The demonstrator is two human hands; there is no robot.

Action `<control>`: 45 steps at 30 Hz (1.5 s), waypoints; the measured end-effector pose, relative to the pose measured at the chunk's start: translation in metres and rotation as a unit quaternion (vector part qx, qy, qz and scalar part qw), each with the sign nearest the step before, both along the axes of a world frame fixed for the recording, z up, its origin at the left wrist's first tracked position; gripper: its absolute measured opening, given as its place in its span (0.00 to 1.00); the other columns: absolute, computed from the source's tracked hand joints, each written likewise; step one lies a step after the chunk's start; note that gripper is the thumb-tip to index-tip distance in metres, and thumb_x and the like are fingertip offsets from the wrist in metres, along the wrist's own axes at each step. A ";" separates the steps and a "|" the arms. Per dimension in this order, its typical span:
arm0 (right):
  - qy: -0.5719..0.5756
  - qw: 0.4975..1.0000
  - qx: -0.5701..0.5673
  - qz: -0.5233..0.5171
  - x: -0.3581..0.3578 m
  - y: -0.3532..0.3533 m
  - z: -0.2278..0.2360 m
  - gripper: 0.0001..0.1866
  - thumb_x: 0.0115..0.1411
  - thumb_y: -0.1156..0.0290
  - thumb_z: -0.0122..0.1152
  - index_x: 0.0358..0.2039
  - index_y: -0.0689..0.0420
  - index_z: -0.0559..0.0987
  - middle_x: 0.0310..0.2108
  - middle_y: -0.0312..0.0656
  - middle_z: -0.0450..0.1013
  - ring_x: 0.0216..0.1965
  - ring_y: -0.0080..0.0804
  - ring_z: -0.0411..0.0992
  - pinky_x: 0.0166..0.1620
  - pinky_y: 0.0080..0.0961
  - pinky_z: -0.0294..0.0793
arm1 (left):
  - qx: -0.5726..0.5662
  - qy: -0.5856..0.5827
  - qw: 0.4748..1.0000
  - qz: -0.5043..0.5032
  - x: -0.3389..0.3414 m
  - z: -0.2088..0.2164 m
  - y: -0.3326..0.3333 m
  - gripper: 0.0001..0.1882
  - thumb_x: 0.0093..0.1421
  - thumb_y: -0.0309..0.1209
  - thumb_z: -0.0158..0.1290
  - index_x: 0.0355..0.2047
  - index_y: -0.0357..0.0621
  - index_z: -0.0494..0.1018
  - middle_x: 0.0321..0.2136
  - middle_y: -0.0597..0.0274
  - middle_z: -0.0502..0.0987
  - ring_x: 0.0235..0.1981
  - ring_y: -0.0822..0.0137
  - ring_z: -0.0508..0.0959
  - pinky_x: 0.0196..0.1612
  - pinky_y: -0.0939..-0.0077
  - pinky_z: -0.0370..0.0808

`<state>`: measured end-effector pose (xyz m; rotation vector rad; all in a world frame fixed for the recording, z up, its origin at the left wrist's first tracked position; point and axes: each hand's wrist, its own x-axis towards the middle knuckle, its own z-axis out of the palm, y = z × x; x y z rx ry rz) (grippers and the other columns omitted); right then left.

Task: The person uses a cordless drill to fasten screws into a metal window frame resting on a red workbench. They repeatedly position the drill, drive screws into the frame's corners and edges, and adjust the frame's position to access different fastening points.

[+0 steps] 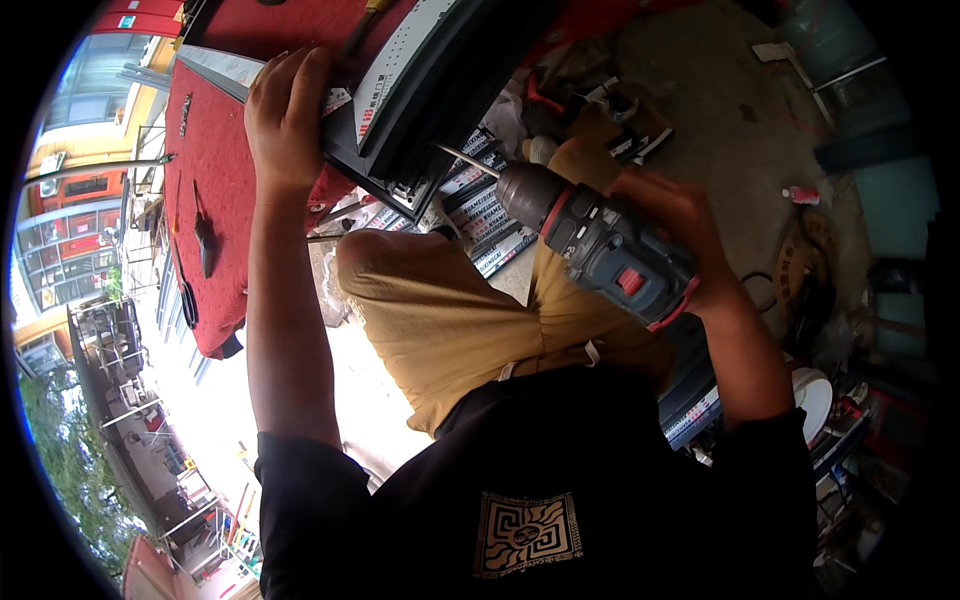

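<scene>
My right hand (680, 220) is wrapped round the grip of a dark cordless drill (600, 245) with a red switch on its body. The long bit points up and left, its tip at the side of a dark metal profile frame (430, 110); whether it touches or has entered cannot be made out. White printed film covers part of the frame. My left hand (287, 110) is closed over the frame's corner, fingers curled on its upper edge. The frame rests at the edge of a red cloth-covered table (215, 150).
A dark-handled screwdriver (204, 235) lies on the red table. Wrapped profiles (490, 215) are stacked below the frame. On the floor to the right are a small pinkish bottle (800, 195) and a white bucket (812, 400). Cluttered offcuts lie beyond my knees.
</scene>
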<state>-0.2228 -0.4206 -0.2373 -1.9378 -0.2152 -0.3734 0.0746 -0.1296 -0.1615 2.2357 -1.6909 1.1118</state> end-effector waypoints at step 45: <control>0.170 0.961 0.135 0.170 -0.026 0.193 -0.018 0.49 0.55 0.65 0.83 0.70 0.60 0.61 0.55 0.43 0.71 0.55 0.37 0.74 0.60 0.36 0.74 | -0.225 0.699 0.659 -0.160 -0.256 -0.072 0.116 0.57 0.55 0.41 0.74 0.77 0.34 0.55 0.74 0.39 0.55 0.76 0.43 0.58 0.77 0.50 0.54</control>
